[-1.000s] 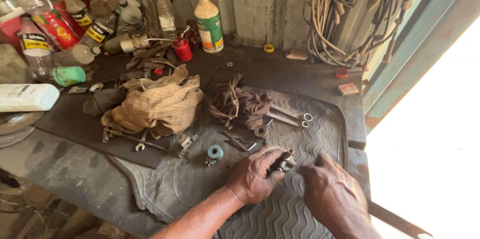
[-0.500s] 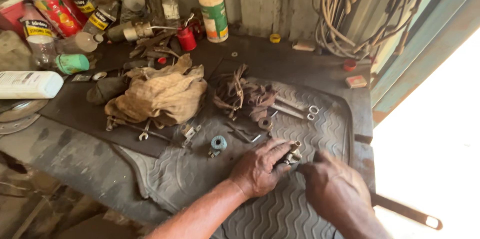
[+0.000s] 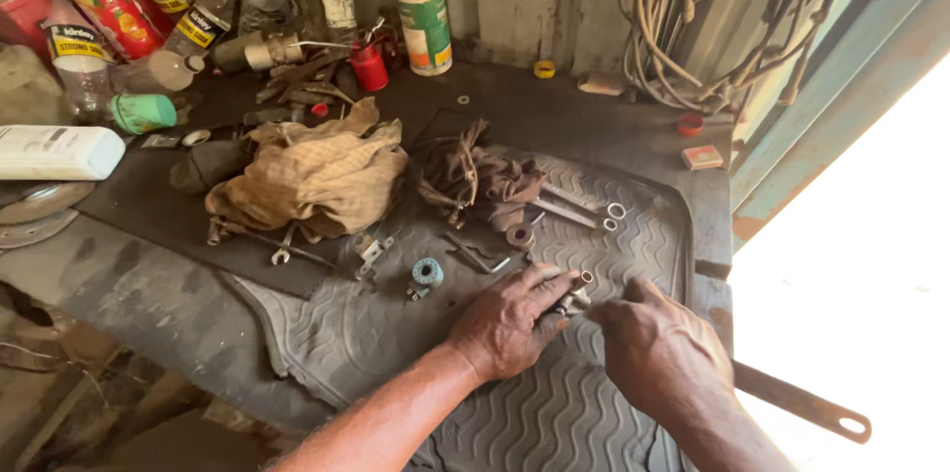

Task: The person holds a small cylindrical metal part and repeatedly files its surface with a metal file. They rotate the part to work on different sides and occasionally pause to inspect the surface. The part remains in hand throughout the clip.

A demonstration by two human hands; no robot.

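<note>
The left hand [image 3: 510,319] pinches a small metal fitting [image 3: 577,294] on the rubber mat [image 3: 396,333], the right hand [image 3: 658,348] curls beside it, grip hidden; wrenches [image 3: 574,207] lie unused, so work looks midway.

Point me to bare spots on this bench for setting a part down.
Free: ribbed rubber mat left of the left hand, below the small blue spool; also the mat's near edge between both forearms. Crowded: the back-left bottles, the tan rag and the spanners beyond the right hand.
</note>
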